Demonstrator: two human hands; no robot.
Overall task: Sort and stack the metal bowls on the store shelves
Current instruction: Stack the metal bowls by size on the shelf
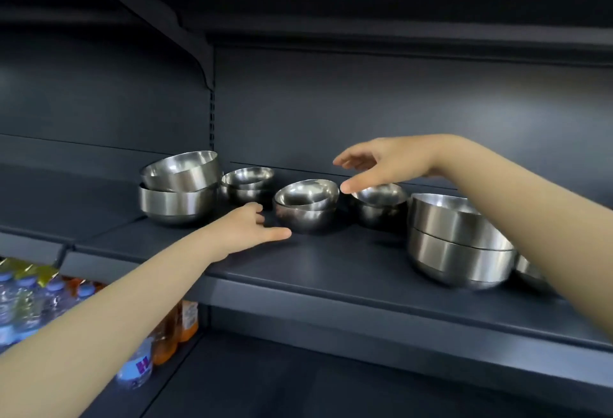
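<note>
We found the sorting partly done. On the dark shelf (331, 261) the bowls already stood in twos by size. The big left stack (179, 192) sat at the far left with its top bowl tipped and not seated. Just beside it, further back, was the back small pair (247, 184). The middle small pair (305, 205) stood in front, its upper bowl also tilted. The right small pair (379, 205) came next, then the big right stack (457, 238) near the front edge. One more bowl (527, 270) showed behind our right forearm, mostly hidden.

Our left hand (248, 227) lay low on the shelf at the left of the middle small pair, its grip loose, fingers lightly curled and holding nothing. The thumb pointed at the lower bowl's base; we could not tell whether it touched. Our right hand (381, 165) hovered above and to the right of that same pair, its grip open and empty, fingers spread, the thumb tip just beside the rim.

We judged that much was left: the small pairs were not yet joined into one stack, the two big stacks stood well apart, and the tilted bowls wanted seating. The middle small pair looked like the next thing to be taken up. Drink bottles (26, 301) filled the shelf below, to the left.
</note>
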